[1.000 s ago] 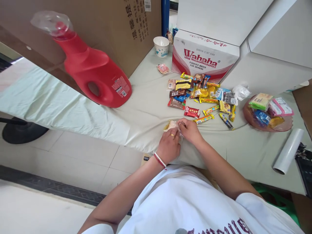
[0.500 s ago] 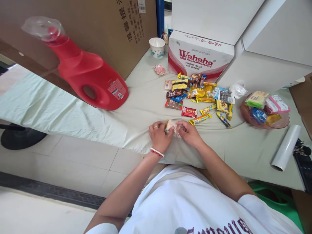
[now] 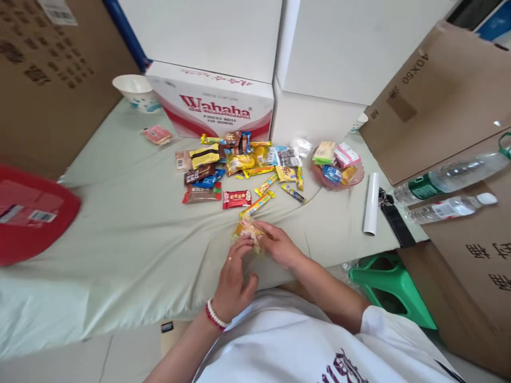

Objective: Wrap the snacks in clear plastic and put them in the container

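A crinkled clear-and-yellow snack packet point(image 3: 248, 232) is in front of me near the table's front edge, slightly blurred. Fingers closed, my right hand point(image 3: 281, 244) grips its right side. My left hand point(image 3: 235, 276), with a ring and a beaded bracelet, has its fingers stretched to the packet's lower left and its thumb apart. Whether those fingertips press on the packet or only hover by it, I cannot tell. Just beyond lie a yellow stick packet point(image 3: 257, 204), a red candy packet point(image 3: 237, 199) and a brown packet point(image 3: 203, 193). A heap of wrapped snacks point(image 3: 239, 161) spreads behind them.
A pink glass bowl point(image 3: 339, 185) holds several packets. Behind the heap stands a Wahaha carton point(image 3: 215, 109), with a paper cup point(image 3: 138, 94) beside it. A red jug point(image 3: 34, 215) stands left. A white roll point(image 3: 372, 205) and two bottles point(image 3: 451, 207) are at right.
My view has swung right, bringing the bottles and green stool into sight. My left hand has loosened from the packet and its thumb has come away; my right hand keeps its hold.
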{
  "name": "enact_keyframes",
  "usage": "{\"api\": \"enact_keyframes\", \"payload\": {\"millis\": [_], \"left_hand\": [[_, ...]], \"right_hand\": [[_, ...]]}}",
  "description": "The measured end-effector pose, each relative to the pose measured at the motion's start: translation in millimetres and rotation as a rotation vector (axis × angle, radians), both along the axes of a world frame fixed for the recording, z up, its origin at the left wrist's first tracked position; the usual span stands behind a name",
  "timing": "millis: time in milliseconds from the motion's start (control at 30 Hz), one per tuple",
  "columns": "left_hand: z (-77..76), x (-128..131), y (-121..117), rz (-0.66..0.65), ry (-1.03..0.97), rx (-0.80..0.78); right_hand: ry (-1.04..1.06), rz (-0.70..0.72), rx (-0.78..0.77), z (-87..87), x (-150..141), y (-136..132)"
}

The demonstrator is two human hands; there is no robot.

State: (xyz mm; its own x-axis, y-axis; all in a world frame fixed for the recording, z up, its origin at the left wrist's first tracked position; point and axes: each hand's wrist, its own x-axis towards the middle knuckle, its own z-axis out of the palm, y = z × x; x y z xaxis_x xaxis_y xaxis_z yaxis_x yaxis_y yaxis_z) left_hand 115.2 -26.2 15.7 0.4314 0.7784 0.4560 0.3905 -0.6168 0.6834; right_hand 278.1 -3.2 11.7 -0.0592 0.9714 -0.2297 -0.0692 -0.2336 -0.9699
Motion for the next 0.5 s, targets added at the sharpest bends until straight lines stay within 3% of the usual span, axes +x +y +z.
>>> {"api": "enact_keyframes", "payload": {"millis": [100, 233, 300, 400, 500], "left_hand": [[-3.8, -23, 1, 0.008, 0.062, -0.025], [-17.1, -68, 12, 0.221, 0.179, 0.010], [-24.1, -84, 19, 0.340, 0.202, 0.011], [-32.4, -94, 30, 0.423, 0.205, -0.008], [-39.4, -95, 34, 0.419, 0.255, 0.001]], "right_hand": [[-0.170, -0.178, 0.083, 3.8, 66, -4], [-0.385, -0.757, 0.279, 38.7, 195, 19], [-0.559, -1.000, 0.229, 55.0, 249, 41], [-1.038, -0.956, -0.013, 64.6, 291, 72], [-1.284, -0.827, -0.071, 60.1, 297, 84]]}}
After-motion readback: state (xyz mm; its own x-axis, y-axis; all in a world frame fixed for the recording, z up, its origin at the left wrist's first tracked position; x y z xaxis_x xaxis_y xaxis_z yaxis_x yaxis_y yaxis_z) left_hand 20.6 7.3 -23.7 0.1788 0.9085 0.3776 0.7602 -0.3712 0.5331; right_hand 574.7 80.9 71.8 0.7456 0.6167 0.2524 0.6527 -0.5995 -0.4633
